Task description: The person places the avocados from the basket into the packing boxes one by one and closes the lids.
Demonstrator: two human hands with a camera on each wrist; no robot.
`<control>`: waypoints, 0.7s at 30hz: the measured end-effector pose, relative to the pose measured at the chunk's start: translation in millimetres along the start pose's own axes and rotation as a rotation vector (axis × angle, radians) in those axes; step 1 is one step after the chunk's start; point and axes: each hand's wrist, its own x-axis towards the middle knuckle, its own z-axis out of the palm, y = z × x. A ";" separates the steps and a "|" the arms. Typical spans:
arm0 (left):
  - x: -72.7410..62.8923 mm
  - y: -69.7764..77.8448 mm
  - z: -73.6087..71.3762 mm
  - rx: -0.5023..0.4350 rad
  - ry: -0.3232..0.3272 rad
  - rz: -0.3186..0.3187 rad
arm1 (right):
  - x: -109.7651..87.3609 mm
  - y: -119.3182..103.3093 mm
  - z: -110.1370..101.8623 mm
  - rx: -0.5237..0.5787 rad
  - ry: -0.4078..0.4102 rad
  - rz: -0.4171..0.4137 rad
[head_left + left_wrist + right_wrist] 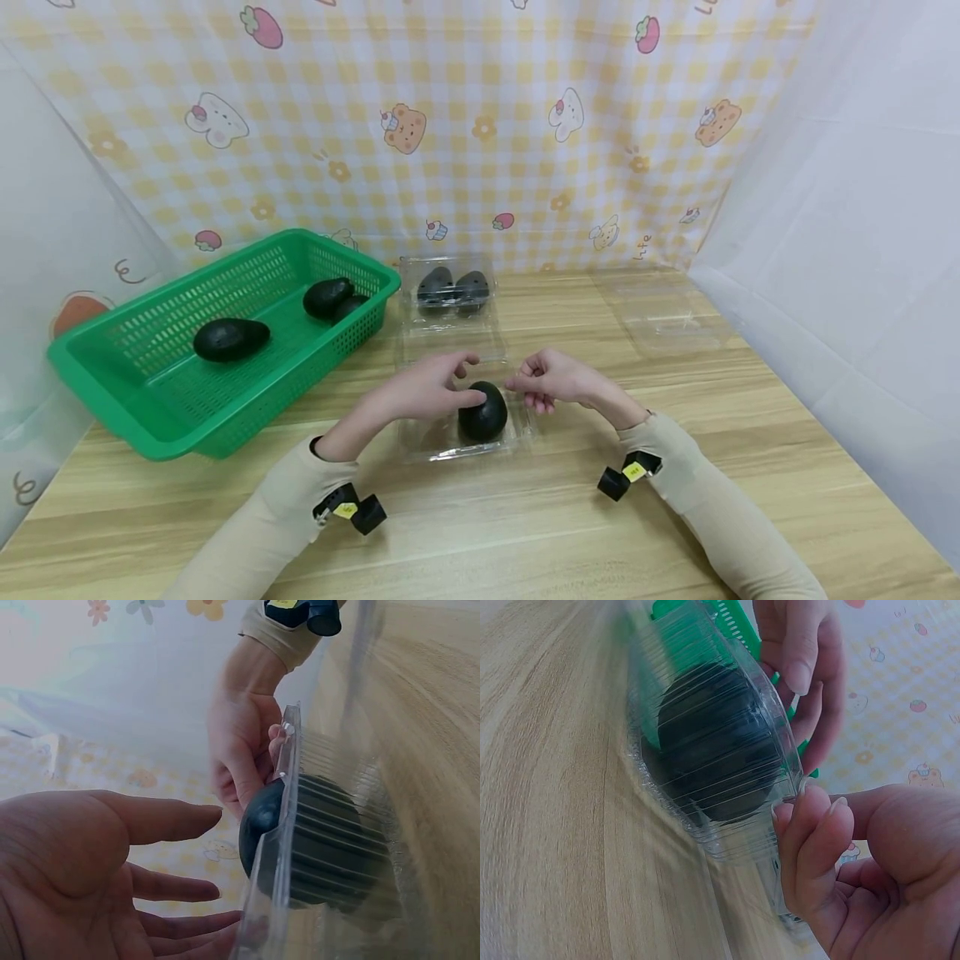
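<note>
A dark avocado (482, 413) sits in the right half of a clear plastic clamshell box (427, 446) that lies unfolded on the table. My left hand (427, 386) hovers over it, fingers loosely spread and holding nothing; in the left wrist view the thumb is apart from the avocado (259, 817). At the box's right rim, my right hand (558, 379) pinches the plastic edge between thumb and curled fingers. The right wrist view shows those fingertips at the rim, with the avocado (720, 742) visible through the ribbed wall.
A green basket (247, 400) with several avocados, one of them lying apart (231, 339), stands on the left. Behind the box, a second clear clamshell (447, 265) holds two avocados. More clear plastic packaging (663, 312) lies at the back right of the table.
</note>
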 end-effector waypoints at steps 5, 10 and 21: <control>-0.5 -2.0 -6.0 0.000 0.061 0.050 | -0.2 0.0 0.2 -0.004 0.003 0.000; -3.2 -2.2 -15.4 -0.016 0.143 0.077 | -0.1 -0.2 -0.2 -0.010 0.006 -0.005; -8.4 -5.7 -32.9 -0.036 0.293 0.067 | 0.5 0.4 0.1 -0.011 0.005 -0.006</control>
